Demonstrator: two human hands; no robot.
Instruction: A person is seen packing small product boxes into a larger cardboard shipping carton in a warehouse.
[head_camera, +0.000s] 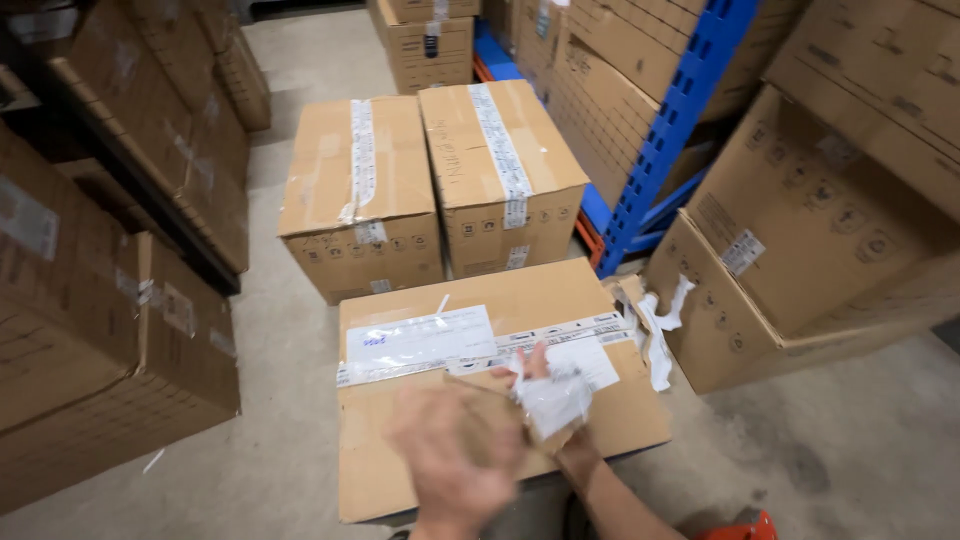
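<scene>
A flat cardboard box (375, 470) lies on the concrete floor in front of me, with a white paper label (420, 336) and a strip of clear tape across its top. A torn length of white tape (655, 335) hangs off its right end. My right hand (540, 385) is over the box top, closed on a crumpled wad of peeled tape (552, 400). My left hand (455, 455) is blurred with motion just to the left of it, above the box's near half. Whether it holds anything is unclear.
Two sealed cardboard boxes (360, 190) (500, 160) stand side by side just behind. A blue rack upright (672, 130) and a large tilted box (810, 220) are on the right, and stacked boxes (100, 340) on the left. An orange object (742, 527) shows at the bottom edge.
</scene>
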